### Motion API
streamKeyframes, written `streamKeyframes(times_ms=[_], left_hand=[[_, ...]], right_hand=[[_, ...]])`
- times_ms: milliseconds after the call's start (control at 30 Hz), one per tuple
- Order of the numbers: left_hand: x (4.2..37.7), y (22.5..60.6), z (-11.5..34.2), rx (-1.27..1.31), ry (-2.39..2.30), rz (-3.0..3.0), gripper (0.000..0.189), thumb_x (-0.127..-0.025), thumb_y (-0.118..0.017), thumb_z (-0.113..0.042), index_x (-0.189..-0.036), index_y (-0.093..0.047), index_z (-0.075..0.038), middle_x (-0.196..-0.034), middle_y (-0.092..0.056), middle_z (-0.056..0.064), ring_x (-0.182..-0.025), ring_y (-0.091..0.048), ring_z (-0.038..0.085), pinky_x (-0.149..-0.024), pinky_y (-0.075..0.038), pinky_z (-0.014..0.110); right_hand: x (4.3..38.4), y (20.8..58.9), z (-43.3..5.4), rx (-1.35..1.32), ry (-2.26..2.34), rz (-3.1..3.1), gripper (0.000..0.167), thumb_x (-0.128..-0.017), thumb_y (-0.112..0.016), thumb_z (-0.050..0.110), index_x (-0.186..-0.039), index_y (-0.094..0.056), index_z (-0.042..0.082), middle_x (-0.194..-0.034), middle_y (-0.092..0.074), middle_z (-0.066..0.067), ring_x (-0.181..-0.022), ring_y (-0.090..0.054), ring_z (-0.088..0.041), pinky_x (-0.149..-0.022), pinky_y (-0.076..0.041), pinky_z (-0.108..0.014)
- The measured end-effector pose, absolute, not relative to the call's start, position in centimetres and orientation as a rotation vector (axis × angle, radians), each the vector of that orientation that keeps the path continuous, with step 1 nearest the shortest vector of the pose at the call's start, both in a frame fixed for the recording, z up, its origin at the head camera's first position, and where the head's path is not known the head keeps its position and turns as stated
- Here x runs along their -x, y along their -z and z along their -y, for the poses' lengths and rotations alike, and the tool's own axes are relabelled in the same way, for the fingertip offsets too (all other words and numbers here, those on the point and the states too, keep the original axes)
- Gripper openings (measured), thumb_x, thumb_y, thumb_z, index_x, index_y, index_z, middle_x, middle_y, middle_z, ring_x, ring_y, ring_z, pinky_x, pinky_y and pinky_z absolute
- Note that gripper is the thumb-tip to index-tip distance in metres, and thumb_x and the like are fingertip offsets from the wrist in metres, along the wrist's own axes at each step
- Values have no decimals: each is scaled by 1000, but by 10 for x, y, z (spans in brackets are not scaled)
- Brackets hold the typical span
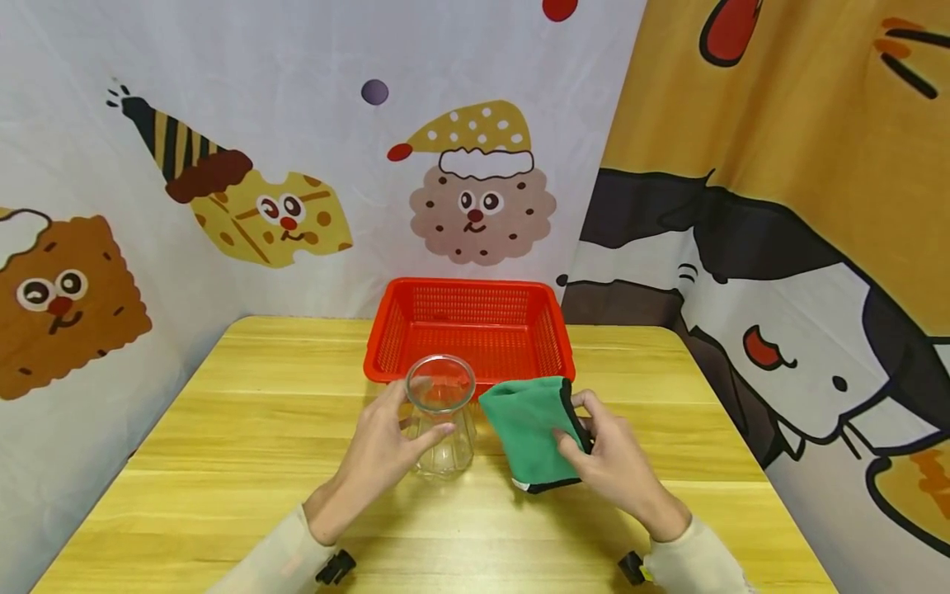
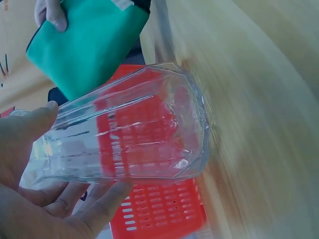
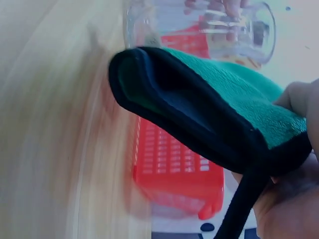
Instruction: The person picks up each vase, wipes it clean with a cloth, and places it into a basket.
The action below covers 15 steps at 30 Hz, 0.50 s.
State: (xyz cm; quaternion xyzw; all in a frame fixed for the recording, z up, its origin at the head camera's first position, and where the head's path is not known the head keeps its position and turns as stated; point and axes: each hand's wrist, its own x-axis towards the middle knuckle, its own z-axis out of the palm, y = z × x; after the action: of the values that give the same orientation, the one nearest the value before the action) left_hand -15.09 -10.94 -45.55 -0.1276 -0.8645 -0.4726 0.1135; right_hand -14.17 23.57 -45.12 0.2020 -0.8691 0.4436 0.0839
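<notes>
A clear glass vase [image 1: 444,450] with a flared rim and faceted sides is upright in front of the basket. My left hand [image 1: 377,441] holds it from the left, thumb on the near side and fingers behind. In the left wrist view the vase's [image 2: 144,129] base is at or very near the tabletop; I cannot tell if it touches. To the right, my right hand [image 1: 618,462] pinches a folded green cloth [image 1: 529,429] with black edging by its right edge. The cloth hangs above the table beside the vase. In the right wrist view its folded layers [image 3: 184,104] gape apart.
A red plastic basket [image 1: 469,327] with perforated walls stands at the back of the wooden table [image 1: 282,429], just behind the vase and cloth. Hanging fabric [image 1: 297,99] with cartoon prints encloses the table at the back and sides.
</notes>
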Motion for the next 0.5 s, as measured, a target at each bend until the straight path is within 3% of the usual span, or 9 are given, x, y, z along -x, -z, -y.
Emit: streamKeyframes(times_ms=[300,500], left_hand=[[150,456,109,384,1397,2539,69,-93,-103,-22,-151,-69,-8,-143,-78,14,-135,-77,37,-96,-75,43],[148,455,108,392,1421,2538,70,-93,-102,-23,-154,-68,-11,-146,-76,13,-138,-76,37,-95,-75,44]], right_hand=[[140,459,-202,-624,-1107,2429,36,-96,-80,-7,-124,-62,7,-86,-86,-6,-58,-55,12,-44,-41,-11],[136,462,-175,-662,-1027,2398,35,-95,-81,-4,-121,-60,7,-88,-84,-3,-63,-55,7,-52,-45,-11]])
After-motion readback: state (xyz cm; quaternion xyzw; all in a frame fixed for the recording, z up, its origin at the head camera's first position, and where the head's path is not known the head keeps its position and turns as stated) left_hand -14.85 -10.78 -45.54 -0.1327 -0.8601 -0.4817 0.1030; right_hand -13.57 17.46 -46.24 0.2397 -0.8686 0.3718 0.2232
